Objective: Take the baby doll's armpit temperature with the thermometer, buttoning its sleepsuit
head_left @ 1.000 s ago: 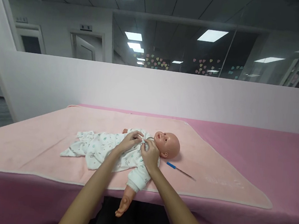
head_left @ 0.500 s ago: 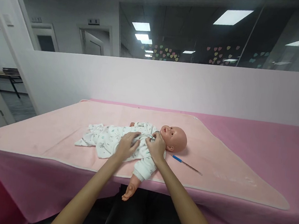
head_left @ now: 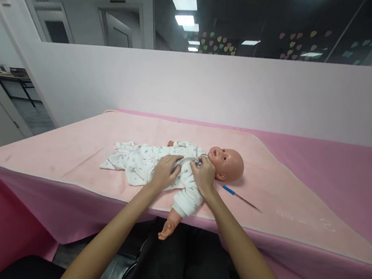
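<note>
A baby doll (head_left: pixel 228 164) lies on its back with its head to the right, dressed in a white printed baby outfit (head_left: pixel 141 163). My left hand (head_left: pixel 166 171) is at the chest of the outfit, with its fingers curled on a raised edge of the cloth. Near the doll's neck, my right hand (head_left: pixel 203 173) pinches the same garment at the collar. A small bit of something bluish-grey shows by its fingertips, too small to name. One doll arm (head_left: pixel 171 223) reaches toward me past the table edge.
Right of the doll lies a thin rod with a blue handle (head_left: pixel 229 190). A peach mat (head_left: pixel 81 145) covers part of the pink tablecloth (head_left: pixel 346 175). Behind the table stands a white half wall (head_left: pixel 212 88) with glass above it.
The view has tilted down, so the scene sits slightly higher and further right. Both hands stay on the outfit at the doll's chest and collar, with little shift.
</note>
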`<control>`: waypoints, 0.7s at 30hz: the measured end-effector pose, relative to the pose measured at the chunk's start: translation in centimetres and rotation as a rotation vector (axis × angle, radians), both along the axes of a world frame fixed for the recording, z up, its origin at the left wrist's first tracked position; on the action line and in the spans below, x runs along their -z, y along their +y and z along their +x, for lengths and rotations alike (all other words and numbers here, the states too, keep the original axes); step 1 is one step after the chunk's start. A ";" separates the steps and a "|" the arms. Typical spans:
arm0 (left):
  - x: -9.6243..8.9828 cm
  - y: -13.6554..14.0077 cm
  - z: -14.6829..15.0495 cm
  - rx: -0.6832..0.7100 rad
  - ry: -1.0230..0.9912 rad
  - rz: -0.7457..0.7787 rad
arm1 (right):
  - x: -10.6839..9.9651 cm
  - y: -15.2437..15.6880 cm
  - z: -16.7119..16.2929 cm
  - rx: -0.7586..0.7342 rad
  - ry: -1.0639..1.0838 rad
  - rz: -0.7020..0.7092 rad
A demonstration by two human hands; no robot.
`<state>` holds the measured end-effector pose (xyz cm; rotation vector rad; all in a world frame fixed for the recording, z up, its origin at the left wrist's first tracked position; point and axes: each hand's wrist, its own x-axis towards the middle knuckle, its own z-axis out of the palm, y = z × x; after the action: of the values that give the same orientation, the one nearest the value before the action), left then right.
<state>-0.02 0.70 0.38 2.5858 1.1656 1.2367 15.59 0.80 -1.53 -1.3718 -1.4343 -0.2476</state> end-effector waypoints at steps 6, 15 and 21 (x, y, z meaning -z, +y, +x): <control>0.2 -0.1 0.4 -0.015 0.009 -0.001 | 0.1 -0.3 0.2 -0.001 0.013 -0.013; 0.4 0.0 0.5 -0.022 -0.009 0.027 | 0.3 -0.6 0.0 0.000 -0.008 0.032; 0.6 -0.1 0.3 -0.021 -0.027 0.050 | 0.5 -0.6 -0.2 0.039 0.074 0.070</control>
<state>0.25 0.62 -0.20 2.5894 1.1746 1.3173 15.35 0.24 -2.07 -1.3398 -1.3267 -0.2669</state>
